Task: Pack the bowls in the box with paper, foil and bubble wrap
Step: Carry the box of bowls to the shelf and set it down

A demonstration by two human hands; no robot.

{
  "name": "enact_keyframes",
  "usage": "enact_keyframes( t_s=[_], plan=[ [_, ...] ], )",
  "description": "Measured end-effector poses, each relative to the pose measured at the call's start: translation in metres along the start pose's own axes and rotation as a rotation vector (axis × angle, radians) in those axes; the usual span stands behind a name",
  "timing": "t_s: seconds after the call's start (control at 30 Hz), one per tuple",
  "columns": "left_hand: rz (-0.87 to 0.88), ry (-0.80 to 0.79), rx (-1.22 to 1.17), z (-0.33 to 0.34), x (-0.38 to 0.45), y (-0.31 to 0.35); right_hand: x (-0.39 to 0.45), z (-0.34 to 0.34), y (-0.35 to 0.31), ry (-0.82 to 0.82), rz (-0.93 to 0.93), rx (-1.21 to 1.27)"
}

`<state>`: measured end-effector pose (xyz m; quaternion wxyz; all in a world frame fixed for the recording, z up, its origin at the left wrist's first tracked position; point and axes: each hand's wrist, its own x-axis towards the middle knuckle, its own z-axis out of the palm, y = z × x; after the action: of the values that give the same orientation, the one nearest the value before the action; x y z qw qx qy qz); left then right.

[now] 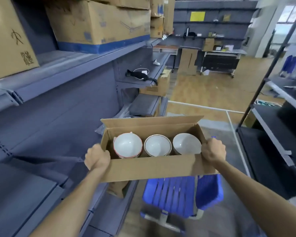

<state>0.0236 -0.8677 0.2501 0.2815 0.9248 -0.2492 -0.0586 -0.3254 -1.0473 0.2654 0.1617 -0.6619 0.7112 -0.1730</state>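
I carry an open cardboard box point(152, 168) in front of me, its flaps standing up. Three stacks of white bowls sit side by side inside: the left bowl point(127, 145) has a reddish rim, the middle bowl point(157, 146) a dark rim, and the right bowl point(186, 144) is tilted. My left hand point(97, 158) grips the box's left end. At the right end, my right hand point(213, 150) curls over the wall. No paper, foil or bubble wrap shows.
Grey metal shelving point(58, 106) runs along my left, with large cardboard cartons point(96, 23) on its upper shelf. A blue plastic chair point(179, 194) stands below the box. Dark racks point(272, 134) line the right. Wooden floor point(208, 89) stretches ahead to desks and boxes.
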Motion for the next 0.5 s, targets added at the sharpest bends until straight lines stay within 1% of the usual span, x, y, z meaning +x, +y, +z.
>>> enact_keyframes(
  t_s=[0.2, 0.33, 0.5],
  plan=[
    [-0.095, 0.029, -0.047, 0.035, 0.078, 0.001, 0.078, 0.053, -0.072, -0.038, -0.08, 0.011],
    [-0.181, 0.049, -0.062, 0.049, 0.127, -0.006, 0.121, 0.09, -0.123, -0.097, -0.131, 0.007],
    [-0.342, 0.066, -0.042, 0.059, 0.171, -0.021, 0.168, 0.136, -0.184, -0.18, -0.23, -0.055]
  ],
)
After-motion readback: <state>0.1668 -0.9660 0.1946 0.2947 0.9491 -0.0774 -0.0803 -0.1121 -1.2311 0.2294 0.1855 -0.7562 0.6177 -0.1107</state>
